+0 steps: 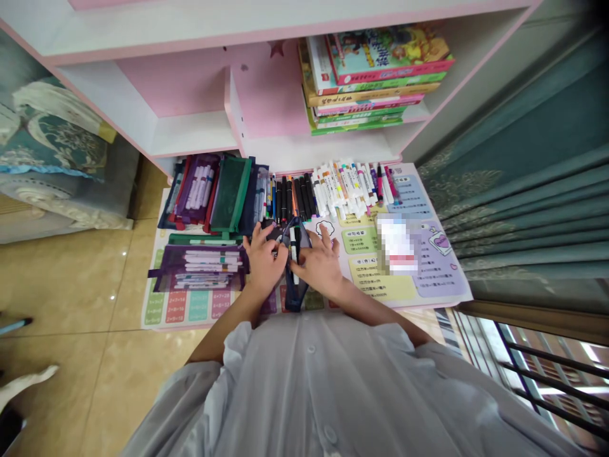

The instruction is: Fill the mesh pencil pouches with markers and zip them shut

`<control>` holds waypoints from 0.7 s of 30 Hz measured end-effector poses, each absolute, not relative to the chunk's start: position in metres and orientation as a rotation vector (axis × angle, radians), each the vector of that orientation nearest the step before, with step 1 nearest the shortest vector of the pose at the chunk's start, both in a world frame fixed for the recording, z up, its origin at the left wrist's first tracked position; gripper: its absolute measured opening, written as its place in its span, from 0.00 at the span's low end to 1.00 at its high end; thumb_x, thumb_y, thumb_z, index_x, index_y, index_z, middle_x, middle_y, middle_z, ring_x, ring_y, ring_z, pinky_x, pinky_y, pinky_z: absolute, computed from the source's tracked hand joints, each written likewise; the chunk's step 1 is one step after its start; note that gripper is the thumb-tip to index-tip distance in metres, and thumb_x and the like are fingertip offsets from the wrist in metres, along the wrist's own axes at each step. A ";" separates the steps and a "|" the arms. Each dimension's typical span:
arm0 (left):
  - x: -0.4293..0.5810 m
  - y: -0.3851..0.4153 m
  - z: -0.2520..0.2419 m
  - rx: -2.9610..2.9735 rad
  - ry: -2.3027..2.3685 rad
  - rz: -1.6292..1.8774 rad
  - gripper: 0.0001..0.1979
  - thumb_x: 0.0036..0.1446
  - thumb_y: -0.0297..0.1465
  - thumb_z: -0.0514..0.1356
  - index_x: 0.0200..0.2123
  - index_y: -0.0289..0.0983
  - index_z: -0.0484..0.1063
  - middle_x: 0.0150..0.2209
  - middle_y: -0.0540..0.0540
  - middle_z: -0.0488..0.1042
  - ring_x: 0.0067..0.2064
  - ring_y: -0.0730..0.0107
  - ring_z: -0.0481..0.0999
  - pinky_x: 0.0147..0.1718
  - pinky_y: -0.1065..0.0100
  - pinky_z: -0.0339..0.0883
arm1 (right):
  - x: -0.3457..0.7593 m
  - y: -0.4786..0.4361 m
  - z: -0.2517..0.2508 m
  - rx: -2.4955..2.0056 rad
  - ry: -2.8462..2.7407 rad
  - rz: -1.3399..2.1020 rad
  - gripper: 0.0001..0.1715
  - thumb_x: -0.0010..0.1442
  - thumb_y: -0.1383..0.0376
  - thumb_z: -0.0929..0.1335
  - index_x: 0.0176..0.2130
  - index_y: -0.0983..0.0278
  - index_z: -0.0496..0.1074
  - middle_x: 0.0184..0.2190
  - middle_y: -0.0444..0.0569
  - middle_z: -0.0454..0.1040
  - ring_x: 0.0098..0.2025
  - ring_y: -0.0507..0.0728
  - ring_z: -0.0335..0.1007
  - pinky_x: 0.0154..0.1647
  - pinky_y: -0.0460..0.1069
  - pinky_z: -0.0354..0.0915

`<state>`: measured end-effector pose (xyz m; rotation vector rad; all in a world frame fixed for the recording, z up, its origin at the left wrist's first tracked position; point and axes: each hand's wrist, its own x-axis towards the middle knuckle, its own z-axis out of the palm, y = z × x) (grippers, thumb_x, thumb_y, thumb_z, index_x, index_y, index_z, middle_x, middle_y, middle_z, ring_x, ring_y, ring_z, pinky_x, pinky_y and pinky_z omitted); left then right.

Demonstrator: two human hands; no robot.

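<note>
Widely spread fingers (325,236) on navy pouch (295,293)

Printed study mat (174,306) with coloured chart panels, spread flat under the shelf. On it: purple mesh pouch (200,266) at left, green mesh pouch (231,193) behind, navy pencil pouch (295,279) mid-mat. Black markers (299,197) and white-barrelled markers (340,190) lie in side-by-side rows along the back edge. Blurred object (397,244) at right, too obscured to name.
</note>
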<state>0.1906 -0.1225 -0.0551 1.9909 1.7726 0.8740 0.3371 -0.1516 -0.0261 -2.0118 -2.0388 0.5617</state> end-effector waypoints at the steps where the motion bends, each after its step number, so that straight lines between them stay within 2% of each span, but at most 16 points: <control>1: 0.191 -0.122 -0.055 1.992 1.771 0.876 0.13 0.57 0.29 0.59 0.20 0.39 0.67 0.58 0.46 0.77 0.69 0.49 0.64 0.67 0.34 0.47 | 0.339 -0.150 -0.025 -2.002 -2.010 0.534 0.14 0.58 0.57 0.71 0.29 0.64 0.80 0.68 0.60 0.64 0.75 0.77 0.42 0.68 0.76 0.48; 7: 0.192 -0.122 -0.055 2.004 1.774 0.873 0.12 0.57 0.29 0.59 0.21 0.39 0.68 0.58 0.46 0.77 0.69 0.50 0.64 0.68 0.35 0.46 | 0.352 -0.121 -0.018 -1.875 -1.810 0.345 0.10 0.58 0.60 0.72 0.28 0.62 0.77 0.65 0.57 0.68 0.74 0.75 0.45 0.67 0.74 0.51; 14: 0.191 -0.122 -0.054 2.004 1.777 0.867 0.13 0.56 0.28 0.59 0.20 0.39 0.68 0.57 0.46 0.78 0.69 0.50 0.64 0.67 0.34 0.47 | 0.350 -0.055 -0.006 -1.984 -1.819 0.459 0.07 0.58 0.61 0.71 0.33 0.62 0.79 0.66 0.55 0.65 0.75 0.75 0.41 0.67 0.74 0.51; 18: 0.191 -0.122 -0.054 2.007 1.782 0.859 0.12 0.56 0.28 0.60 0.20 0.39 0.69 0.57 0.46 0.77 0.69 0.49 0.64 0.67 0.33 0.47 | 0.336 -0.015 -0.003 -2.065 -1.909 0.529 0.09 0.58 0.62 0.71 0.38 0.63 0.80 0.68 0.56 0.63 0.75 0.74 0.41 0.68 0.75 0.50; 21: 0.191 -0.122 -0.054 2.007 1.779 0.849 0.11 0.56 0.29 0.60 0.21 0.39 0.70 0.58 0.46 0.77 0.69 0.49 0.64 0.67 0.33 0.48 | 0.326 0.009 -0.008 -2.119 -2.014 0.532 0.15 0.59 0.61 0.70 0.44 0.65 0.79 0.68 0.60 0.62 0.75 0.76 0.41 0.67 0.77 0.48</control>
